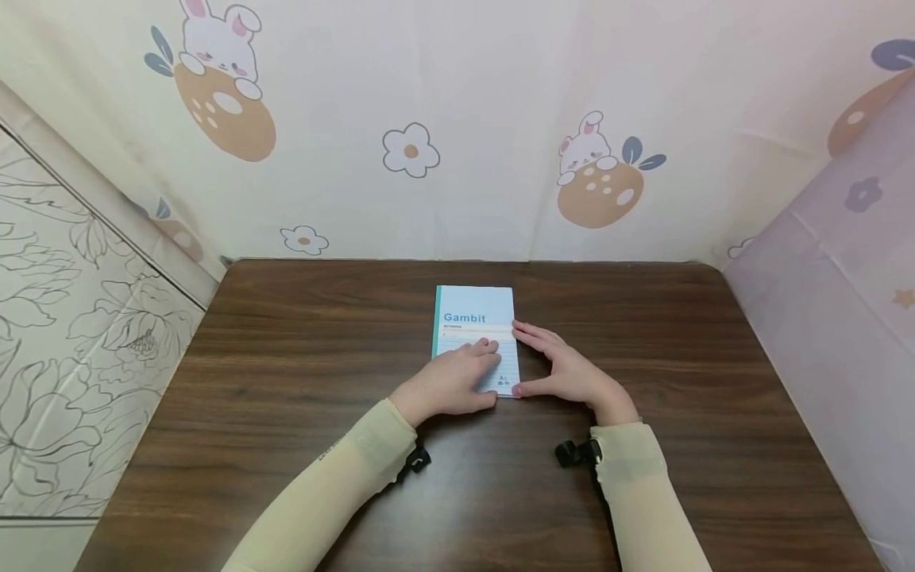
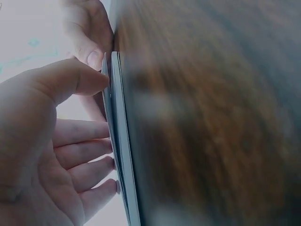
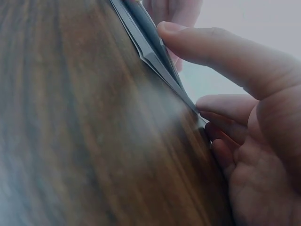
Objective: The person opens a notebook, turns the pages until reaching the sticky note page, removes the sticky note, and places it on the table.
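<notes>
A closed notebook (image 1: 476,302) with a pale blue-white cover, a green spine and the word "Gambit" lies on the brown wooden table. My left hand (image 1: 457,377) rests across the lower part of its cover, thumb near the bottom edge. In the left wrist view, the thumb (image 2: 89,77) and fingertips touch the cover, which stands slightly apart from the pages. My right hand (image 1: 572,373) is at the notebook's right side, fingertips on the edge and thumb at the lower right corner. In the right wrist view, its fingers (image 3: 225,106) meet the notebook's edge.
The dark wooden table (image 1: 300,334) reaches back to a curtain (image 1: 486,95) printed with rabbits and flowers. Another patterned panel (image 1: 64,334) stands along the left. Both sleeves are pale, with a black wrist camera (image 1: 572,454) by the right cuff.
</notes>
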`<action>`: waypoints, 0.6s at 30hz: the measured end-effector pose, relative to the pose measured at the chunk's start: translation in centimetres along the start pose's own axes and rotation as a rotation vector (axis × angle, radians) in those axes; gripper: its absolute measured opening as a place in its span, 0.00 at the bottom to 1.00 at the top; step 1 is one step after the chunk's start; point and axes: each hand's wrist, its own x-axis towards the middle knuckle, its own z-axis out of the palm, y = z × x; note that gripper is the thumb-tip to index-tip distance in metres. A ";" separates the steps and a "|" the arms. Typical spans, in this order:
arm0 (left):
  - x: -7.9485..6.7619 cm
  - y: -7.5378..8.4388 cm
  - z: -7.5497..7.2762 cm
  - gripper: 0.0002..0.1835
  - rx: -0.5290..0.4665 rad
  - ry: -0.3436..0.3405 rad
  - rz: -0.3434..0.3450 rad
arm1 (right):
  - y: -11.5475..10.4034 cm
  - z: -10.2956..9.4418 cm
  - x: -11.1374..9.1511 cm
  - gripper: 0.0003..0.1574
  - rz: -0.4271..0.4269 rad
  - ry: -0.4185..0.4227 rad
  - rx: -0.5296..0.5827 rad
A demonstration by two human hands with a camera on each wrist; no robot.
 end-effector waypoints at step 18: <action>-0.3 -0.8 -0.6 0.27 -0.163 0.038 0.023 | 0.3 -0.1 0.0 0.69 0.010 -0.001 0.032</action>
